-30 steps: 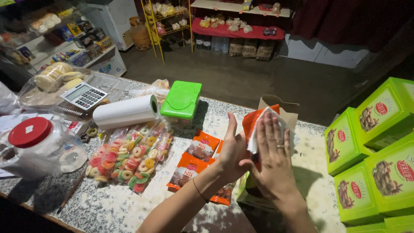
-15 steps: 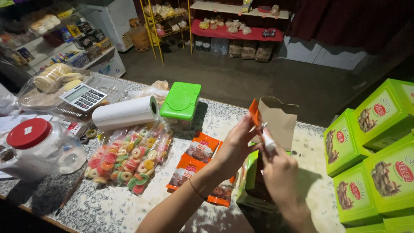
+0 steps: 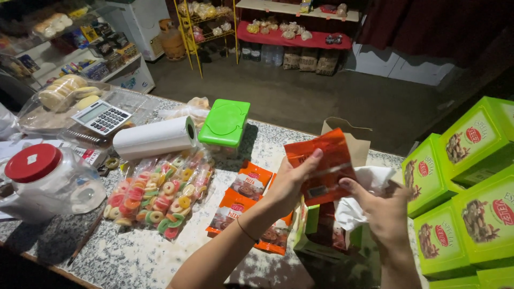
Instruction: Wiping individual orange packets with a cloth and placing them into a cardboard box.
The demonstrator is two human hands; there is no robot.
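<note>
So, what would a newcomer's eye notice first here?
First, the orange packet held up in the left hand at the centre, with the right hand clutching white plastic beside it. Next, the bright green boxes stacked at the right, and the colourful ring candies on the speckled counter.

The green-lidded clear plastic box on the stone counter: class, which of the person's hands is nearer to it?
Left. The left hand holds an orange foil packet just right of the green-lidded clear plastic box; the right hand is farther right, gripping a white plastic bag.

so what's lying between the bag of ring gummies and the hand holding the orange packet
In the head view, flat orange snack packets lie on the counter between the gummy bag and the left hand.
</note>
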